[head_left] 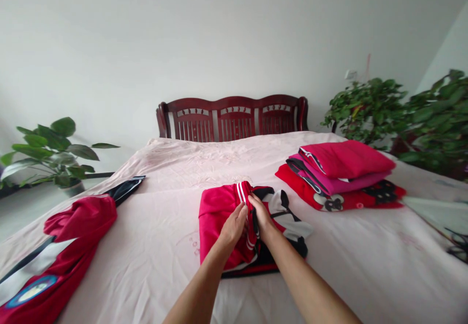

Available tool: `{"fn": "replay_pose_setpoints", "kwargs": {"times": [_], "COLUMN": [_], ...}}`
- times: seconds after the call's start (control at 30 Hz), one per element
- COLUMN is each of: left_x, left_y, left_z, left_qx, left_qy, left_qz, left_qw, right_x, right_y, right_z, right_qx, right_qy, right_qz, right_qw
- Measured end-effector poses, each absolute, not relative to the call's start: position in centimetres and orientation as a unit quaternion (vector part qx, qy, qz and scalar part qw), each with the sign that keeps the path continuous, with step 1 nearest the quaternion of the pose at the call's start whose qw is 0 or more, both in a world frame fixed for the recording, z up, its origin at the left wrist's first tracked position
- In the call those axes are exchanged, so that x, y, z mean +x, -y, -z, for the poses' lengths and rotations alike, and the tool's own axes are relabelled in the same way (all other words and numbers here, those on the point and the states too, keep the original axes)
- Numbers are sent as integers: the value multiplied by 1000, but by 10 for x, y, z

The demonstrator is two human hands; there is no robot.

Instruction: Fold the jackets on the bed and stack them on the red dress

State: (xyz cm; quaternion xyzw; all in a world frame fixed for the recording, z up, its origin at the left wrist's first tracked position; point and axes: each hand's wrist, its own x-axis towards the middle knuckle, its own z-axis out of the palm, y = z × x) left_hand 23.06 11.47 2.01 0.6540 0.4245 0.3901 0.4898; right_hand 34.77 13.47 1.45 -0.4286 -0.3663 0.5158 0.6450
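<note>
A partly folded red jacket (217, 221) with black and white panels lies on the bed in front of me. Its dark ribbed band with white stripes runs between my hands. My left hand (234, 225) grips the red cloth at the left side of this band, thumb on top. My right hand (261, 218) holds the band from the right, close to the left one, its fingertips partly hidden in the folds. To the right of my right hand, the black, grey and white part of the garment lies loosely bunched.
The bed's pale pink sheet (161, 246) is slightly wrinkled. At right rests a stack of folded clothes (343, 161), red and magenta. Another red jacket (84, 221) with a round badge lies loose at left. Behind are a wooden headboard (236, 119) and potted plants (62, 151).
</note>
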Motion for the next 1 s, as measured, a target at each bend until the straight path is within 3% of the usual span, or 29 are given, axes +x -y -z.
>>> {"fn": "replay_pose_setpoints", "kwargs": {"times": [0.2,0.3,0.4,0.47,0.57,0.73,0.87,1.0], "left_x": [237,219,196,186,179,170,145,109], "left_y": [-90,-70,-54,-46,-31,-11,-34,-97], "left_z": [-37,-56,-63,-55,-34,-24,-38,-40], "left_qx": [723,792,845,862,878,884,796,631], "left_qy": [-426,-420,-444,-448,-435,-388,-431,-559], "left_qz": [-340,-310,-247,-199,-155,-159,-281,-407], "left_qw": [425,317,164,127,128,207,317,352], "right_x": [378,386,372,353,328,338,353,332], "right_y": [-138,-136,-121,-107,-94,-108,-112,-84], "right_z": [-19,-30,-50,-61,-62,-21,-7,-28], "right_qx": [-573,-616,-619,-580,-533,-611,-618,-568], "right_qy": [415,415,543,668,766,765,761,780], "right_qz": [-440,-372,-209,-67,30,-30,-2,26], "right_qw": [552,556,527,462,359,201,197,262]}}
